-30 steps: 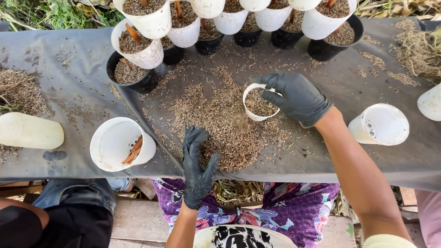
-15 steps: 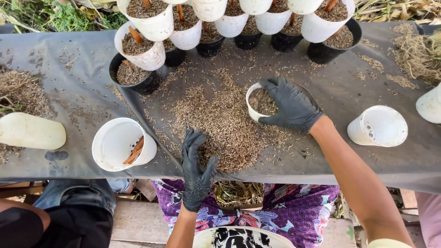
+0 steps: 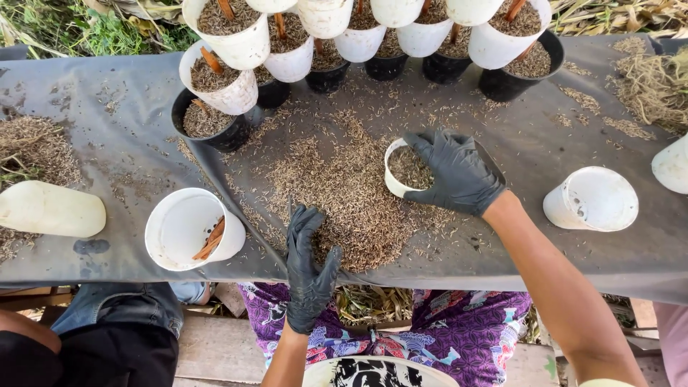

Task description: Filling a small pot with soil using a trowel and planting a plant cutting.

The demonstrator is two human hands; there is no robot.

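Right hand [image 3: 459, 175] now further left and lower than a second ago, fingers wrapped round the white cup [image 3: 405, 170], dragging it tilted through the husk pile [image 3: 344, 208]; cup partly filled. Left hand [image 3: 309, 269] unchanged, open and flat, holding nothing, at the pile's near edge on the grey sheet [image 3: 122, 150].

We find both hands in black gloves, left hand [image 3: 309, 269] and right hand [image 3: 459, 172], thin rubber-like material with a slight sheen. The white pot [image 3: 403, 169] looks smooth matt plastic. The husk pile [image 3: 351, 204] is dry, coarse and fibrous. The grey sheet [image 3: 115, 136] reads as matt, dusty cloth or plastic.
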